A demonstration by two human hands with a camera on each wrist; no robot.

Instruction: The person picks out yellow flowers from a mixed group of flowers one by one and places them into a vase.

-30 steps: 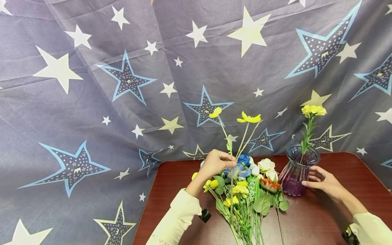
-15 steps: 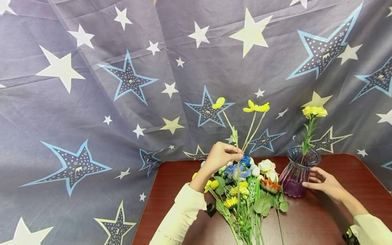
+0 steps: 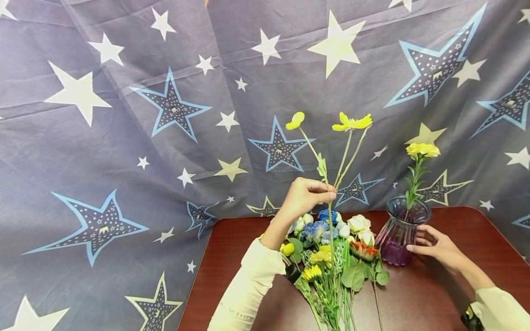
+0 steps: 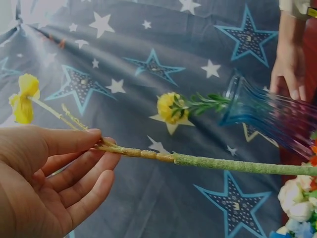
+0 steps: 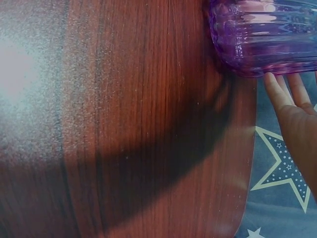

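My left hand (image 3: 310, 197) pinches the stem of a yellow flower (image 3: 351, 122) between thumb and fingertips, where its thin branches meet. In the left wrist view the brown and green stem (image 4: 223, 163) runs to the right from the fingertips. The flower stands upright over a pile of flowers (image 3: 323, 257) on the table. My right hand (image 3: 439, 248) has its fingertips against the side of a ribbed glass vase (image 3: 397, 243), clear blue-grey above and purple below. Its fingers look fairly straight in the right wrist view. A yellow carnation-like flower (image 3: 422, 151) with green leaves stands in the vase.
The pile holds blue, white, yellow and orange blooms, with stems toward the table's near edge. A star-patterned cloth (image 3: 124, 151) hangs behind the dark red wooden table (image 3: 468, 230). The vase stands right of the pile, close to it.
My left hand has risen and shifted slightly right, lifting the yellow flower higher above the pile. The right hand and the vase have stayed in place.
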